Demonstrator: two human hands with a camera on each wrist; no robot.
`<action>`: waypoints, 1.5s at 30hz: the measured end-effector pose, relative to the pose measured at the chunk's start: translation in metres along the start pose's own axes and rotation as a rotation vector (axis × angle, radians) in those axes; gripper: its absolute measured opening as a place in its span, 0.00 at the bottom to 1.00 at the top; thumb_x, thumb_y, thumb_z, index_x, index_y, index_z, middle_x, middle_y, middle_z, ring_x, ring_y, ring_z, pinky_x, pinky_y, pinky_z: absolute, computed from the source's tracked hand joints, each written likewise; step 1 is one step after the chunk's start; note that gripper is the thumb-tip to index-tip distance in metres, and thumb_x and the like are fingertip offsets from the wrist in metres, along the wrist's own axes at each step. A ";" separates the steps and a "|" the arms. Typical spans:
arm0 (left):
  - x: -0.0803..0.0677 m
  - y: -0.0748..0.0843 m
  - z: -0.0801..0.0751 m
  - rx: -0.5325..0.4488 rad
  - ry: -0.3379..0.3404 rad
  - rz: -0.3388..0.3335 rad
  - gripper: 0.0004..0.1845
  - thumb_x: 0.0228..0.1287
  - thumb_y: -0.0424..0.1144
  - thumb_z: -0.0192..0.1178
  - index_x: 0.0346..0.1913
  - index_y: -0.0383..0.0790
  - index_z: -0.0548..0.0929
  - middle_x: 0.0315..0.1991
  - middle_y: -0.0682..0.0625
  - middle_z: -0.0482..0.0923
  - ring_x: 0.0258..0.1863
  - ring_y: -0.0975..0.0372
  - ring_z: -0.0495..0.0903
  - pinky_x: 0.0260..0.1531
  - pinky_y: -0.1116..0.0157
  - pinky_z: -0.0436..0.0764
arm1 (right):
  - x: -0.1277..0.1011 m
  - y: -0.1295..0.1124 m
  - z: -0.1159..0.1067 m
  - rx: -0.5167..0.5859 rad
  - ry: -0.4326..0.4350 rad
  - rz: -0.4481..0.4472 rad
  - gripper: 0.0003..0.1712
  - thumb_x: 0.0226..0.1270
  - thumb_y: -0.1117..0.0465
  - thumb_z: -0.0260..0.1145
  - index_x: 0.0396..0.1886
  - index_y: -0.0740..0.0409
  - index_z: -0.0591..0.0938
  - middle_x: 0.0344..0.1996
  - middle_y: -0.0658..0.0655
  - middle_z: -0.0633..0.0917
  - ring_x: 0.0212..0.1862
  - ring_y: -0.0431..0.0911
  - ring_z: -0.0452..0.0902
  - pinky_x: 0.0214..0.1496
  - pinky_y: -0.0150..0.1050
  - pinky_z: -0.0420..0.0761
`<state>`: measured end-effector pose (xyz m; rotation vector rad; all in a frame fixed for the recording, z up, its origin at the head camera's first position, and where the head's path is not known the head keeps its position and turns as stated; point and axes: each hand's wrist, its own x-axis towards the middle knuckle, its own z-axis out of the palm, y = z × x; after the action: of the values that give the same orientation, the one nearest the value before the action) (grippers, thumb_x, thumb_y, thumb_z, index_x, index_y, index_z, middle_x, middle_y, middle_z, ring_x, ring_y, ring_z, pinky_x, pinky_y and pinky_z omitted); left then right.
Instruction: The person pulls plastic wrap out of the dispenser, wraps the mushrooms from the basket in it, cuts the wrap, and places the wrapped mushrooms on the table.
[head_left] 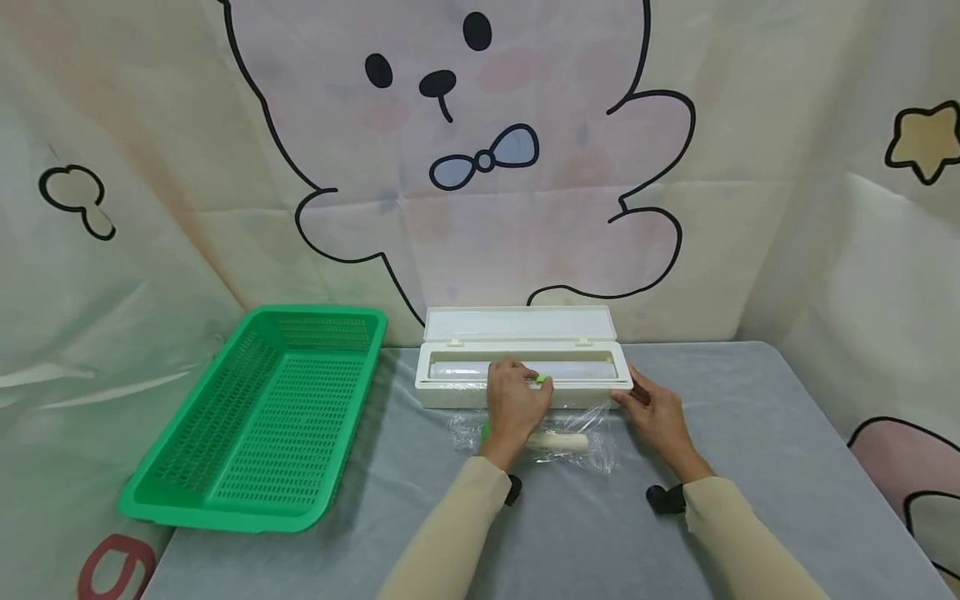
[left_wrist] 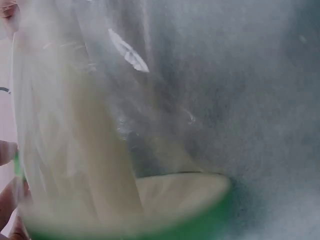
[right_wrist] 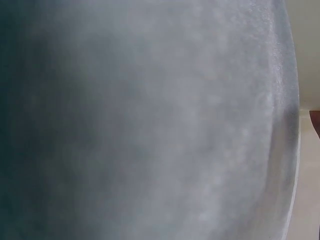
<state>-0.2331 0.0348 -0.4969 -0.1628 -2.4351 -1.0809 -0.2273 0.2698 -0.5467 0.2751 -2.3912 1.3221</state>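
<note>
A white cling film dispenser (head_left: pixel 453 398) lies at the back of the table with its lid (head_left: pixel 517 322) raised and a film roll (head_left: pixel 585 367) inside. My left hand (head_left: pixel 516 410) pinches the small green slide cutter (head_left: pixel 541 378) on its front edge. At the dispenser's right front corner, my right hand (head_left: pixel 662 421) grips the end. Clear film (head_left: pixel 600 435) spreads in front of the box, over an off-white rod-shaped piece (head_left: pixel 564 442) with a green part (head_left: pixel 485 430) at its left. Close up in the left wrist view, the rod (left_wrist: pixel 100 150) and green part (left_wrist: pixel 200 217) are blurred.
A green perforated plastic basket (head_left: pixel 258 521) stands at the left, partly over the table's edge. Grey cloth covers the table (head_left: pixel 750 450). Behind the dispenser hangs a printed curtain (head_left: pixel 480 242). The right wrist view shows mostly blurred grey cloth (right_wrist: pixel 175 125).
</note>
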 end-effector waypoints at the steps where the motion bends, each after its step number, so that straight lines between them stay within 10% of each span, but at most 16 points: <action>1: 0.000 -0.001 -0.001 0.006 -0.004 -0.005 0.09 0.54 0.39 0.74 0.29 0.35 0.91 0.33 0.48 0.82 0.40 0.53 0.77 0.40 0.58 0.79 | 0.000 0.000 0.000 -0.002 0.001 -0.002 0.36 0.61 0.73 0.73 0.69 0.73 0.72 0.57 0.75 0.78 0.53 0.48 0.81 0.45 0.18 0.76; 9: 0.000 -0.005 -0.010 0.029 -0.017 -0.059 0.08 0.54 0.39 0.74 0.31 0.36 0.92 0.34 0.49 0.82 0.41 0.52 0.77 0.42 0.58 0.79 | -0.001 0.002 0.001 -0.010 0.004 -0.009 0.36 0.61 0.73 0.74 0.68 0.74 0.72 0.58 0.75 0.78 0.53 0.65 0.79 0.45 0.16 0.74; 28: 0.003 -0.019 -0.028 0.061 0.016 -0.051 0.08 0.53 0.40 0.74 0.30 0.37 0.92 0.34 0.47 0.84 0.42 0.51 0.77 0.42 0.55 0.79 | -0.001 0.002 0.000 -0.014 0.011 0.001 0.36 0.60 0.73 0.74 0.67 0.74 0.72 0.56 0.75 0.79 0.53 0.61 0.80 0.45 0.17 0.76; 37: 0.007 -0.045 -0.050 0.022 0.007 -0.099 0.08 0.54 0.38 0.74 0.31 0.35 0.92 0.36 0.45 0.82 0.45 0.49 0.76 0.44 0.51 0.79 | 0.000 0.001 -0.004 -0.038 0.011 -0.007 0.36 0.61 0.72 0.74 0.68 0.74 0.72 0.56 0.74 0.80 0.50 0.21 0.72 0.44 0.16 0.75; 45: 0.008 -0.066 -0.075 -0.005 0.000 -0.113 0.09 0.56 0.38 0.74 0.33 0.34 0.92 0.38 0.43 0.81 0.47 0.47 0.75 0.47 0.47 0.77 | 0.000 0.000 0.000 -0.042 0.011 -0.006 0.35 0.60 0.73 0.74 0.67 0.75 0.73 0.56 0.74 0.80 0.52 0.60 0.81 0.44 0.16 0.75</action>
<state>-0.2317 -0.0647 -0.4938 -0.0264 -2.4674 -1.1349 -0.2273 0.2700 -0.5470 0.2627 -2.4046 1.2653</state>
